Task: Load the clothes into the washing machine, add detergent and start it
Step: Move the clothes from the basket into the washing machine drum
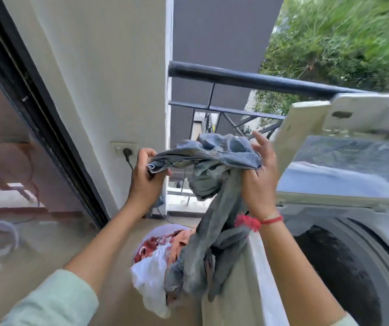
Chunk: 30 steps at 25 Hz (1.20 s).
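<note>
**A:** Where is the denim garment?

**B:** It is up in the air between both hands, in front of the balcony railing. Its long tail hangs down over the laundry basket and against the near left corner of the washing machine.

**A:** How does the left hand have it?

**B:** The fingers are curled round a stitched edge, with the thumb pinching it from below.

**A:** And the right hand?

**B:** The fabric is bunched against its palm and the visible fingers stick up, loosely spread. The thumb is hidden behind the cloth, so I cannot tell whether it clamps. (A red thread bracelet circles that wrist.)

**A:** What about the machine itself?

**B:** It is a top-loader on the right. Its lid is raised and the dark drum is open below it. The picture is too blurred to show whether anything lies in the drum.

**A:** What is in the basket?

**B:** A white cloth spills over the near rim, with a red cloth behind it. The basket stands on the floor just beside the machine.

**A:** Anything on the wall?

**B:** A socket with a plug in it, just beyond the left hand.
</note>
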{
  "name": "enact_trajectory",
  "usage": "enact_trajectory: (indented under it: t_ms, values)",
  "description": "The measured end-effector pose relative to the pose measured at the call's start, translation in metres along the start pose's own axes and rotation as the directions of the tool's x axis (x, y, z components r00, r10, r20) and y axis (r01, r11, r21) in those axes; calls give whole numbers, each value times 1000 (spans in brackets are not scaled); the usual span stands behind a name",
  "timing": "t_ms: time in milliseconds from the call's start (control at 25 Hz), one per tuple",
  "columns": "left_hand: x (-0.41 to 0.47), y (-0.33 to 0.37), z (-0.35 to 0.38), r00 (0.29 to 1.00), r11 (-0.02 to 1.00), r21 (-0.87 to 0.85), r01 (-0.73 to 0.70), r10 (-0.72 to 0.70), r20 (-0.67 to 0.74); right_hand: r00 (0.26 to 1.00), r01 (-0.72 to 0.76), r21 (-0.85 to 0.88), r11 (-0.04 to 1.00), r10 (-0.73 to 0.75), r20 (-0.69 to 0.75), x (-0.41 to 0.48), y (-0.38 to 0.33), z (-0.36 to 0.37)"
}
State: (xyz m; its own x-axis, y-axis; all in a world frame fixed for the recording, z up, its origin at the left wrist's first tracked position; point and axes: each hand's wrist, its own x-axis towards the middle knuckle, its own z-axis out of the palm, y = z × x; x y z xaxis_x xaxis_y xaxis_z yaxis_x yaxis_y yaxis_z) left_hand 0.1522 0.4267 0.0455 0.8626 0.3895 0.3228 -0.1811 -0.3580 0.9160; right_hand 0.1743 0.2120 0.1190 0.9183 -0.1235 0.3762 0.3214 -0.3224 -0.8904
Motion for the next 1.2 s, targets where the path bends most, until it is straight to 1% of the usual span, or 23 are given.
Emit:
enact_trajectory:
  t_ms: [40, 80, 120, 160, 200, 240, 280, 320, 360, 400, 440, 520, 600, 640, 680, 760, 800, 880, 960, 1040, 1120, 1160, 1200]
  values:
    - [7, 18, 9, 999, 999, 32, -36, 36, 25, 987, -151, 106, 983, 144, 67, 6, 1, -11]
    - [11, 35, 18, 995, 993, 90, -70, 64, 71, 969, -243, 153, 958, 231, 90, 14, 1, -27]
    - [13, 48, 28, 988, 984, 149, -96, 76, 133, 973, -228, 136, 964, 220, 68, 23, -1, -47]
    - [10, 57, 39, 980, 973, 203, -106, 68, 188, 989, -151, 119, 981, 151, 13, 33, -7, -71]
    - [3, 64, 53, 970, 965, 234, -114, 57, 237, 997, -43, 96, 994, 49, -64, 44, -19, -102]
    - [-9, 68, 69, 955, 959, 256, -122, 44, 292, 988, 63, 32, 998, -57, -144, 52, -31, -132]
    - [-24, 70, 86, 934, 954, 260, -152, 52, 354, 961, 141, -81, 987, -156, -227, 60, -43, -165]
    - [-42, 70, 107, 904, 946, 258, -194, 70, 422, 920, 197, -227, 954, -260, -293, 65, -48, -199]
    - [-62, 70, 128, 863, 939, 241, -245, 98, 496, 875, 230, -368, 901, -357, -327, 66, -51, -228]
    - [-84, 73, 152, 817, 923, 236, -303, 124, 563, 840, 242, -472, 848, -427, -336, 63, -50, -258]
    - [-104, 71, 173, 768, 892, 256, -373, 142, 624, 822, 237, -532, 813, -460, -336, 59, -41, -282]
    - [-139, 65, 212, 691, 770, 364, -524, 134, 710, 824, 194, -606, 771, -463, -326, 50, -10, -320]
    - [-155, 61, 239, 681, 647, 470, -600, 105, 724, 870, 151, -662, 734, -416, -263, 41, 39, -349]
    - [-157, 64, 245, 689, 623, 498, -603, 92, 719, 891, 122, -693, 711, -386, -239, 35, 62, -360]
    - [-157, 70, 249, 703, 631, 501, -593, 102, 704, 910, 72, -721, 689, -341, -234, 30, 85, -371]
    - [-159, 87, 255, 738, 707, 449, -546, 152, 658, 939, -44, -758, 651, -231, -253, 22, 118, -392]
    - [-162, 99, 262, 755, 747, 410, -523, 182, 630, 950, -78, -760, 645, -183, -253, 21, 127, -402]
    - [-165, 121, 284, 777, 803, 336, -492, 232, 585, 957, -104, -731, 674, -133, -259, 24, 130, -414]
    - [-169, 143, 315, 780, 847, 248, -471, 268, 566, 954, -83, -698, 711, -146, -262, 28, 123, -420]
    - [-172, 171, 350, 779, 882, 91, -462, 354, 517, 946, -63, -686, 725, -176, -273, 31, 118, -425]
    - [-171, 199, 376, 785, 889, -50, -455, 427, 449, 923, -50, -652, 756, -215, -320, 28, 120, -430]
    - [-169, 210, 383, 780, 879, -78, -471, 456, 428, 907, -54, -616, 786, -220, -359, 26, 125, -432]
    - [-166, 212, 391, 768, 862, -61, -504, 480, 424, 895, -69, -579, 813, -205, -395, 21, 135, -434]
